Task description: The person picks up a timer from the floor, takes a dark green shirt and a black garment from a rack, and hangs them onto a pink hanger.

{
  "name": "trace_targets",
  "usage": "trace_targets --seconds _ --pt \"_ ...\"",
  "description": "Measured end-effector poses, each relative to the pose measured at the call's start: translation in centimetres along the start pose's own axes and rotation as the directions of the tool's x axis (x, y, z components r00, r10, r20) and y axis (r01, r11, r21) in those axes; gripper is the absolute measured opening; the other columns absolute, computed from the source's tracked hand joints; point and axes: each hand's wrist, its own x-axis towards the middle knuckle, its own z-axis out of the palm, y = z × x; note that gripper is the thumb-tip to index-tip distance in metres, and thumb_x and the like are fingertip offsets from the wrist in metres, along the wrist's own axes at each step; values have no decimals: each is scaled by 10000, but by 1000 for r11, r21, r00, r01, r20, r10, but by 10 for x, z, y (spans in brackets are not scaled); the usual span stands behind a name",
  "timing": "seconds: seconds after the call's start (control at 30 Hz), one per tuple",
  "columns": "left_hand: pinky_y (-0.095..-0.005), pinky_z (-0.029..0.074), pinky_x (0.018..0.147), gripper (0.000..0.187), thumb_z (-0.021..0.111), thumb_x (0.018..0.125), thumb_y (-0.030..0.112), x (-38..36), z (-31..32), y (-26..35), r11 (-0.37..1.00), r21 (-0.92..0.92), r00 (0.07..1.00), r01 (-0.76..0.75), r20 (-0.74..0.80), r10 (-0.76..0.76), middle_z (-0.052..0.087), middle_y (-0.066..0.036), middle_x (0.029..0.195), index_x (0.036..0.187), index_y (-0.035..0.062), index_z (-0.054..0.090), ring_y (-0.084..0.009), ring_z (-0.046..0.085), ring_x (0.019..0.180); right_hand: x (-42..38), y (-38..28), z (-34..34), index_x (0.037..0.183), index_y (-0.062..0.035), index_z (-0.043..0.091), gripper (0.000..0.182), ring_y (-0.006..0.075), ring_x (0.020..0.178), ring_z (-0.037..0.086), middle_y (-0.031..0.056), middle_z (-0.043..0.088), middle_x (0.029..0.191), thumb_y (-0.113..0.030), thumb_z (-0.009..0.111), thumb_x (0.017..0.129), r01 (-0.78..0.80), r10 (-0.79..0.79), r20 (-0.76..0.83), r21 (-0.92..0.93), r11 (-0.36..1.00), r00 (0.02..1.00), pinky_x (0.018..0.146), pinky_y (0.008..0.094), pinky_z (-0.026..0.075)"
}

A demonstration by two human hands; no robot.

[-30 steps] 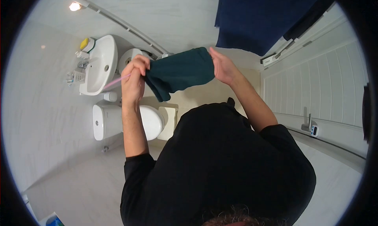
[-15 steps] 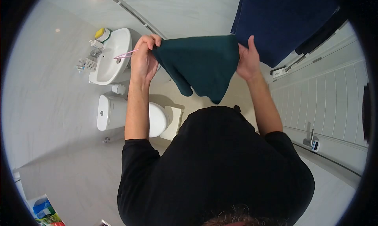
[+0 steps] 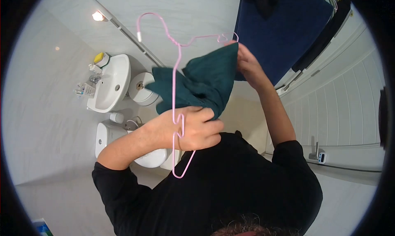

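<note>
One green cloth (image 3: 216,73) | left grip (image 3: 199,130), right grip (image 3: 249,67) closed on it | beige bathroom floor (image 3: 246,110)

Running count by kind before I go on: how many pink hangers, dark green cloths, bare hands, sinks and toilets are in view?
Pink hanger: 1
Dark green cloth: 1
Bare hands, left hand and right hand: 2
Sink: 1
Toilet: 1
Total: 6

left fingers (image 3: 212,128) grip green cloth (image 3: 210,76)
</note>
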Motion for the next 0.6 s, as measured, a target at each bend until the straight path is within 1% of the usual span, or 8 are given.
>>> trace_targets --seconds 0.07,0.2,0.3,0.37,0.47,0.53,0.57,0.6 --pt "-263 544 643 152 672 716 202 -4 8 1 999 39 999 -8 33 7 540 -12 933 835 123 618 -157 509 801 8 -29 -4 1532 -41 371 709 160 1228 583 102 535 1428 -198 648 899 76 -74 -31 89 993 997 993 293 456" --pt "-263 539 633 151 681 717 190 -8 11 0 995 94 993 -34 113 24 541 -9 959 814 118 588 -145 515 806 28 -63 -26 1436 -31 479 576 104 1041 611 48 609 1205 -220 673 928 68 -46 88 -274 959 995 902 267 476" --pt "-262 529 621 134 674 733 169 -11 8 -1 995 88 994 -47 107 37 560 -16 986 816 111 586 -151 528 794 41 -72 -27 1037 -38 601 128 72 853 574 -12 594 893 -157 561 1012 8 -19 -14 -563 826 1000 810 251 477" --pt "-264 520 611 122 668 743 157 -18 5 -3 994 86 994 -66 89 58 579 -23 1004 825 106 593 -158 537 780 46 -79 -30 973 -25 597 150 80 820 561 -8 585 857 -159 547 1017 74 -61 43 -670 738 997 778 250 468" --pt "-290 511 612 128 683 758 92 -31 -2 -10 997 -2 997 75 1 -75 635 -75 1062 870 81 622 -189 592 805 49 -82 -26 855 12 585 254 101 732 505 3 564 778 -161 512 1026 256 -246 126 -747 614 961 697 253 432" --pt "-332 518 663 170 685 787 9 -39 2 -16 908 -220 827 357 -377 -416 666 -145 1095 949 54 655 -214 636 859 49 -99 -22 1163 21 700 318 175 746 639 73 640 761 -206 540 1008 161 -325 -16 -845 510 945 715 314 505" --pt "-346 515 798 154 657 865 -29 -50 7 -16 772 -409 694 487 -355 -626 669 -132 1082 1009 28 663 -204 637 956 48 -110 -20 1163 21 700 318 175 746 639 73 640 761 -206 540 1008 163 -333 -21 -842 515 943 715 314 505" --pt "-346 515 798 154 657 865 -29 -54 12 -22 775 -400 698 489 -354 -623 669 -132 1082 1009 28 663 -204 637 956 46 -125 -19 1107 19 709 299 149 716 614 52 627 743 -214 553 1004 128 -190 18 -799 587 982 680 309 487"
